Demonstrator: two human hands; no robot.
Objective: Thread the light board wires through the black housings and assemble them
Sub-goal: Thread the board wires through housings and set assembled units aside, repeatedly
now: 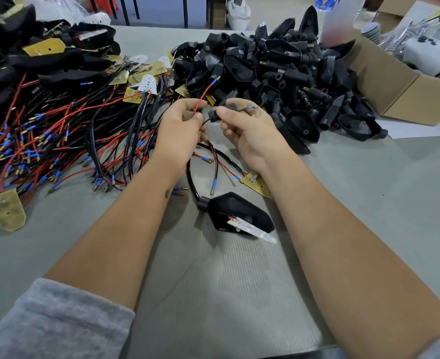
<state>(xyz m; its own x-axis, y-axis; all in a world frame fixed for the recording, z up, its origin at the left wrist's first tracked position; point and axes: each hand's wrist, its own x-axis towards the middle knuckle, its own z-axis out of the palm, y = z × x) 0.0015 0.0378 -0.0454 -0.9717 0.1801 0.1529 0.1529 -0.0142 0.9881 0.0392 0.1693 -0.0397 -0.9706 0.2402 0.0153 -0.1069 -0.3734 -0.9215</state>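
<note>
Grey table (369,203), hands (180,130) threading red wire (203,97).

The left hand (181,125) is pinching a red wire (203,95) while the right hand (250,128) is gripping a small black housing (220,112); a finished housing (239,213) is lying on the near table (369,203), loose housings (278,71) piling far right, wired boards (58,130) spreading left
</note>
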